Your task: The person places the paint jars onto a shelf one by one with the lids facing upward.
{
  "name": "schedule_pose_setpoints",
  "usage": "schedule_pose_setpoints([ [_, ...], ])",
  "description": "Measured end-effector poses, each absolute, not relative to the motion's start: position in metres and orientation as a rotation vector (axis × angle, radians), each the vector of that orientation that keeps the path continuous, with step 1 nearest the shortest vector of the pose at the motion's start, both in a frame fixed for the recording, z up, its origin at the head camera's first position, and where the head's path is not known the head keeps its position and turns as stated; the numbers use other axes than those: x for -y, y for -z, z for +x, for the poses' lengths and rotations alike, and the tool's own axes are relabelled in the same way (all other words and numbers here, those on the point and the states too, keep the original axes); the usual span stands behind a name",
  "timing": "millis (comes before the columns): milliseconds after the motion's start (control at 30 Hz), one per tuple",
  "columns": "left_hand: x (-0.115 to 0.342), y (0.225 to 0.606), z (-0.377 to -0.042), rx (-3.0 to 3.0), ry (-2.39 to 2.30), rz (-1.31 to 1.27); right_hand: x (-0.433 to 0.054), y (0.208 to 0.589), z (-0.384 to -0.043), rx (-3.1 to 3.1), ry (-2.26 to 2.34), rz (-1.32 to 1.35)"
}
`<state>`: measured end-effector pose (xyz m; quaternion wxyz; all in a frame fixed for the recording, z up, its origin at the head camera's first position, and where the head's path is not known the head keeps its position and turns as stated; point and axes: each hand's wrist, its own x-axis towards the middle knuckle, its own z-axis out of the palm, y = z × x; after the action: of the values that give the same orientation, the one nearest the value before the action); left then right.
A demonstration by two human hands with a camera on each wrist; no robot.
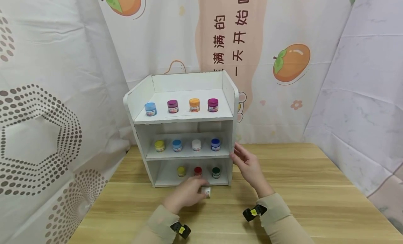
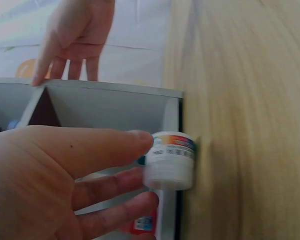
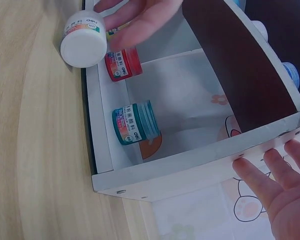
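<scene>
A small white paint jar [image 2: 169, 162] with a printed label is pinched at the fingertips of my left hand [image 1: 186, 194]. It is just in front of the bottom compartment of a white shelf unit [image 1: 187, 119]. My right hand [image 1: 251, 165] touches the unit's right side panel with its fingers spread, as the right wrist view shows. On the bottom shelf, close to the left hand, stand a red jar [image 3: 123, 64], a green jar [image 3: 135, 122] and a yellow jar [image 1: 181, 171]. The left fingers partly cover the red one in the head view.
Along the middle shelf stand several jars, among them a white jar [image 1: 196, 145] and a dark blue jar [image 1: 215, 144]. The top shelf bears a light blue jar [image 1: 150, 109], an orange jar [image 1: 194, 105] and two purple ones. A printed curtain hangs behind the wooden table [image 1: 283, 202].
</scene>
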<state>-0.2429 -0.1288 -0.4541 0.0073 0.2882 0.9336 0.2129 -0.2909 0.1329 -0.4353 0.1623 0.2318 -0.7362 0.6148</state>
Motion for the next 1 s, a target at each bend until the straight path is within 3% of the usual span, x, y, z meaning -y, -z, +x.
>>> schedule_pose_setpoints([
  [600, 0.129, 0.462, -0.246, -2.888, -0.719, 0.910, -0.132, 0.432, -0.289, 2.154, -1.738, 0.621],
  [1000, 0.161, 0.419, -0.239, -2.983, -0.782, 0.885, -0.133, 0.434, -0.289, 2.111, -1.790, 0.633],
])
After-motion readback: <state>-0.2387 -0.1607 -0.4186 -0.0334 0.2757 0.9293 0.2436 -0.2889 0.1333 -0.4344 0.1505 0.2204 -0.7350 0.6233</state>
